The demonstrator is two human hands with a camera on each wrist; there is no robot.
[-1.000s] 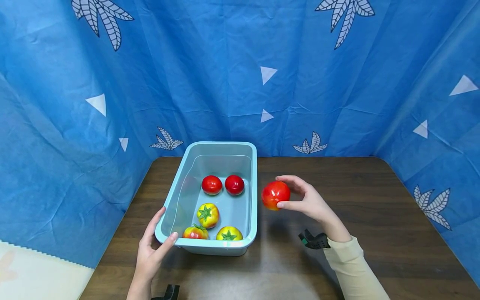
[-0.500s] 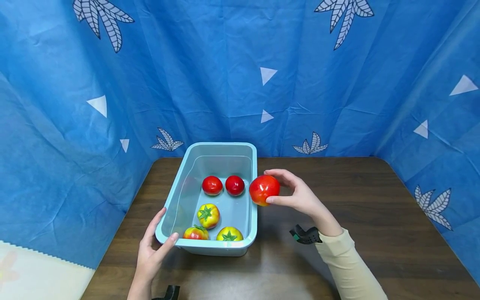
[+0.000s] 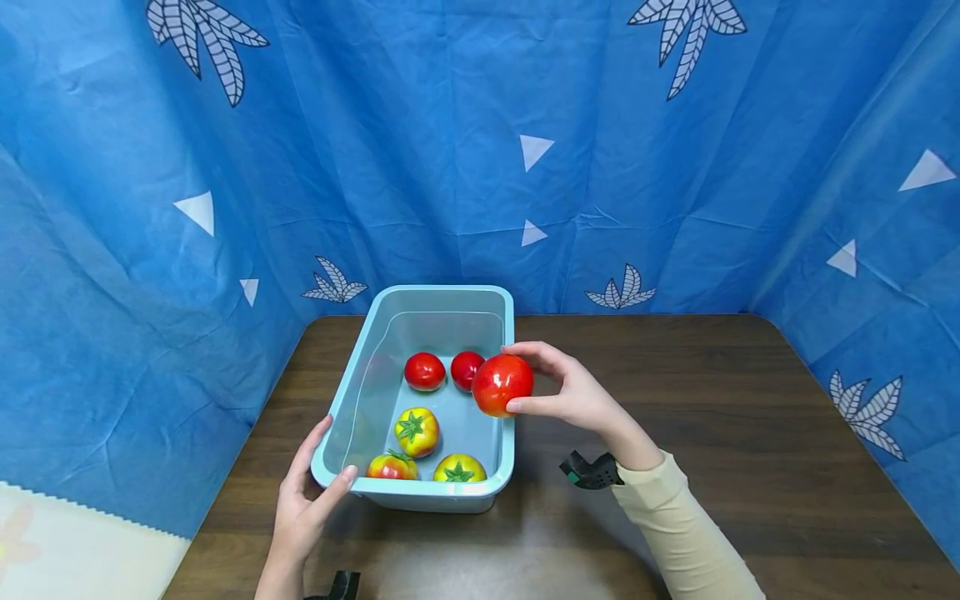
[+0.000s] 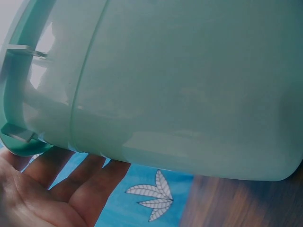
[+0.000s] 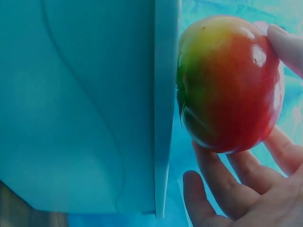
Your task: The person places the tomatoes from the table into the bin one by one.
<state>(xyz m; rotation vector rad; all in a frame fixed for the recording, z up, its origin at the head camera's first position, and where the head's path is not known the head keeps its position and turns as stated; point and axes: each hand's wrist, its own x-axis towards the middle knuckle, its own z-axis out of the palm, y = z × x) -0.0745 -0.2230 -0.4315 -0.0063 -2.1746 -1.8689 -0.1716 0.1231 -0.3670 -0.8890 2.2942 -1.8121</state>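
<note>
My right hand pinches a glossy red tomato between thumb and fingers, above the right rim of a pale blue plastic bin. The right wrist view shows this tomato's yellow and green side facing the bin wall. At the bin's near left corner, my left hand holds it, thumb at the front rim and fingers along the left side. Inside lie a red fruit, another red fruit partly hidden by the held tomato, and yellow-red tomatoes with green leafy tops, including one near the middle.
The bin stands on a dark wooden table. Blue cloth with white leaf and triangle prints hangs along the back and sides. A pale cloth shows at the lower left.
My right hand has carried the tomato leftward, from beside the bin to over its right rim. The left hand and the bin have stayed in place.
</note>
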